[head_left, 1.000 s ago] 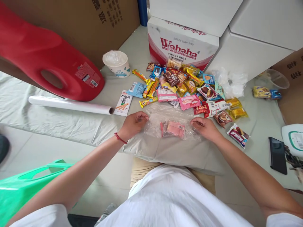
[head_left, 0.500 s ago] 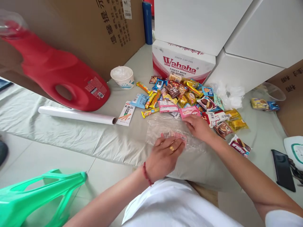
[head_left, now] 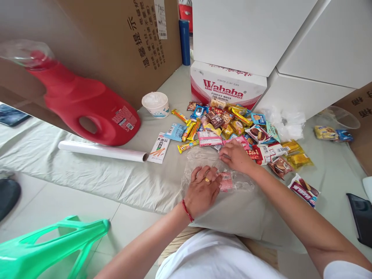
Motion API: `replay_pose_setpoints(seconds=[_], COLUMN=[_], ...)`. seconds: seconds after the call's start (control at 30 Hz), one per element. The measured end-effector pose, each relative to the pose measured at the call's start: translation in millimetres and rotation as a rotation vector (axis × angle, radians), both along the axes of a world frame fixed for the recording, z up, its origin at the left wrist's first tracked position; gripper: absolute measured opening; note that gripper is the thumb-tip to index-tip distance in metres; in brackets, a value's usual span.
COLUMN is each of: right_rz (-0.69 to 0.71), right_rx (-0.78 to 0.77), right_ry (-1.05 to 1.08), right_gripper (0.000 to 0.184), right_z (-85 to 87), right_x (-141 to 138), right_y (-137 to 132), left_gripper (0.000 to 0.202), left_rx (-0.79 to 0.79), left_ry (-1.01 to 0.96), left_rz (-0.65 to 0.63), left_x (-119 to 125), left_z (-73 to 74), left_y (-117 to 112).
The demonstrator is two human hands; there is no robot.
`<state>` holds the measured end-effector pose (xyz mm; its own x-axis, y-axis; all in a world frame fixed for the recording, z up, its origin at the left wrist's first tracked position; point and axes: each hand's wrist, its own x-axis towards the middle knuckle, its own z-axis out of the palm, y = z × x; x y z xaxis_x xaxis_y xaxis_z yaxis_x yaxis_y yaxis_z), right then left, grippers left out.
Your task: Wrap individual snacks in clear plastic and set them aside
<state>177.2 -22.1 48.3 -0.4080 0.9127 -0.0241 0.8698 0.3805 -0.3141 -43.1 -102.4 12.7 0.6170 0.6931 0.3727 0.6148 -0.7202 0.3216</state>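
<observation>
A crinkled clear plastic bag point(head_left: 193, 159) lies flat in front of me with a pink snack packet point(head_left: 226, 182) in it or under it; I cannot tell which. My left hand point(head_left: 203, 190), wearing a ring and a red bracelet, rests palm down on the bag with its fingers apart, partly covering the packet. At the bag's far edge, my right hand point(head_left: 236, 157) has its fingers curled together on the plastic. Just beyond it are another pink packet point(head_left: 241, 141) and a heap of wrapped snacks point(head_left: 217, 118).
A white paper cup point(head_left: 157, 108), a white roll point(head_left: 101, 151) and a red jug point(head_left: 95, 104) are at the left. Behind the snacks stands a Wahaha carton point(head_left: 226, 87). A phone point(head_left: 360, 217) lies at the right; a green stool point(head_left: 58, 240) stands on the floor.
My left hand has shifted left across the bag, uncovering the right part of the pink packet. My right hand has drawn back slightly from the pink packet beyond the bag. The view has tilted.
</observation>
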Motion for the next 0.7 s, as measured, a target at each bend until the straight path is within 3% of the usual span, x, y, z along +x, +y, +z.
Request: replay_pose_setpoints(seconds=[0.17, 0.27, 0.4, 0.57, 0.63, 0.7], right_rz=[0.188, 0.263, 0.357, 0.321, 0.329, 0.352], right_rx=[0.055, 0.039, -0.016, -0.076, -0.109, -0.127], right_ry=[0.008, 0.011, 0.212, 0.412, 0.382, 0.350], right_gripper=[0.022, 0.027, 0.035, 0.055, 0.057, 0.058], right_z=[26.9, 30.9, 11.6, -17.9, -21.9, -22.1], right_x=[1.9, 2.8, 2.9, -3.8, -7.2, -10.2], right_y=[-18.6, -40.3, -71.3, -92.6, -94.7, -95.1], left_gripper=[0.028, 0.026, 0.020, 0.021, 0.024, 0.039], left_rx=[-0.082, -0.094, -0.135, -0.192, -0.215, -0.231], left_ry=[0.021, 0.024, -0.040, -0.221, -0.268, -0.305], left_rz=[0.000, -0.003, 0.058, 0.034, 0.113, 0.280], left_x=[6.3, 8.1, 5.1, -12.9, -22.5, -31.0], left_z=[4.9, 8.6, 7.6, 1.5, -2.0, -5.6], left_y=[1.6, 2.9, 4.9, 6.4, 8.4, 13.8])
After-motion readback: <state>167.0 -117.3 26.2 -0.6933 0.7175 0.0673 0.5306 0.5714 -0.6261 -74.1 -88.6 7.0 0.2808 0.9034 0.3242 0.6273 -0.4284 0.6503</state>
